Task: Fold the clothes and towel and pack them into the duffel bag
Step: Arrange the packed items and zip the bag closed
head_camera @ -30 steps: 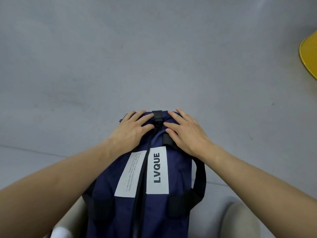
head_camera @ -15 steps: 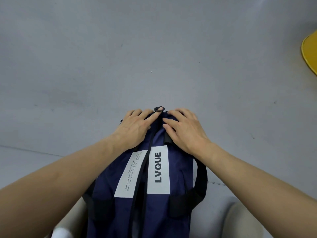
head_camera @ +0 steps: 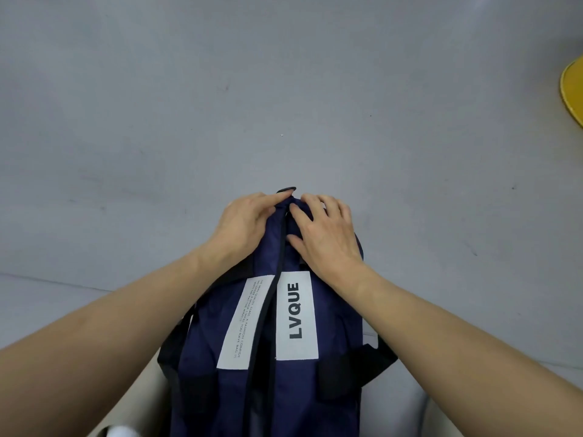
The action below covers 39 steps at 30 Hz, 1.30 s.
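The navy duffel bag point(head_camera: 340, 310) lies lengthwise on the grey floor point(head_camera: 284, 89), zip line on top. At the bag's far end, the left hand point(head_camera: 243, 225) and right hand point(head_camera: 325, 234), close together, clutch the fabric either side of the zip. Cloth snagged in the teeth there could jam it. A yellow object point(head_camera: 572, 89) sits well beyond the bag.

Duffel bag point(head_camera: 293, 389) cut off at bottom edge, yellow object point(head_camera: 572, 89) at right edge.
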{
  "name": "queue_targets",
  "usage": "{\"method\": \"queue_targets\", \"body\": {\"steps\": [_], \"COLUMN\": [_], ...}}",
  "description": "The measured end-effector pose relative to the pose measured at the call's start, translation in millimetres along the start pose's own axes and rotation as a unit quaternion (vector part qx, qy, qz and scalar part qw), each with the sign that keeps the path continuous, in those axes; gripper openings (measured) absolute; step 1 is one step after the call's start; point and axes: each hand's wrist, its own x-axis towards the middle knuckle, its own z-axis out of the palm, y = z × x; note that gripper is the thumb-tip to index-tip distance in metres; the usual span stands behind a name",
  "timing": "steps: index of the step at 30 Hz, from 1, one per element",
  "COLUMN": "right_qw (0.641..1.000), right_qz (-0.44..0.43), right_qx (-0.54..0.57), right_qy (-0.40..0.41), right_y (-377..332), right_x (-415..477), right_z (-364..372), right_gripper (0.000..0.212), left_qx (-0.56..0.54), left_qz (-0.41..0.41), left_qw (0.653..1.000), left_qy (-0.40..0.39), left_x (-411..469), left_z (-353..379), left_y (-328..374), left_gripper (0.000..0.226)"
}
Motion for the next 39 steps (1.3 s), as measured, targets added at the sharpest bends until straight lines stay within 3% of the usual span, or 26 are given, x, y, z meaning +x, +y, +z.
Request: {"method": "queue_targets", "body": {"steps": [5,13,25,33,36,39], "right_qw": [0.998,0.989,0.988,0.977,0.98,0.989], "right_qz": [0.006,-0.029,-0.054,-0.157,-0.151,-0.132], "right_qx": [0.017,0.017,0.065,0.083,0.088,0.053], "right_qy": [0.068,0.141,0.129,0.12,0.097,0.037], "right_y": [-2.6,24.0,5.8,-19.5,-19.1,-10.6], "right_x": [8.8,2.9,-0.3,-30.3,-40.4,-40.4], "right_z": [6.1,8.7,-11.2,-21.2,-30.9,-42.4], "right_gripper": [0.029,0.018,0.009,0.014,0.013,0.015], "left_qx": [-0.096,-0.053,-0.004,0.029,0.01,0.117], "left_qz": [-0.041,-0.017,-0.005,-0.035,-0.043,0.007], "left_qw": [0.994,0.998,0.998,0.991,0.994,0.993], "left_qy": [-0.006,0.002,0.069,0.123,0.103,0.031], "left_x": [-3.3,-5.2,4.1,3.7,2.6,-9.7], "left_z": [-0.3,0.3,8.0,4.7,-4.0,-16.9], "left_y": [0.8,4.2,4.3,-1.5,-2.0,2.9], "left_gripper": [0.048,0.047,0.047,0.052,0.049,0.05]}}
